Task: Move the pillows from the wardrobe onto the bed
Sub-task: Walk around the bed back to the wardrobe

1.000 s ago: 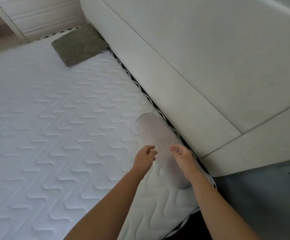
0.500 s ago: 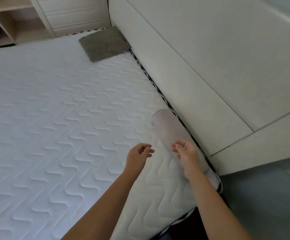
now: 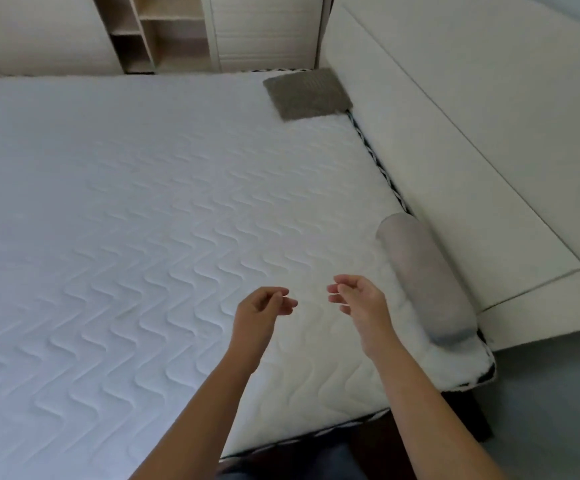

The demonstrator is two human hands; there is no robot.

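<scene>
A pale grey bolster pillow (image 3: 423,275) lies on the white quilted mattress (image 3: 150,220), along its right edge against the headboard. A flat grey-brown square pillow (image 3: 307,93) rests in the mattress's far right corner. My left hand (image 3: 262,315) and my right hand (image 3: 359,301) hover over the mattress to the left of the bolster, both empty with fingers loosely curled and apart. Neither hand touches a pillow.
A cream padded headboard (image 3: 472,133) runs along the right side. Beyond the bed's far edge stands a wardrobe (image 3: 163,32) with open wooden shelves and white panels. Grey floor (image 3: 558,410) shows at the lower right, past the mattress corner.
My hands have drawn back from the bolster pillow and moved left, away from it. The view has swung left, bringing the wardrobe shelves and more of the mattress into sight.
</scene>
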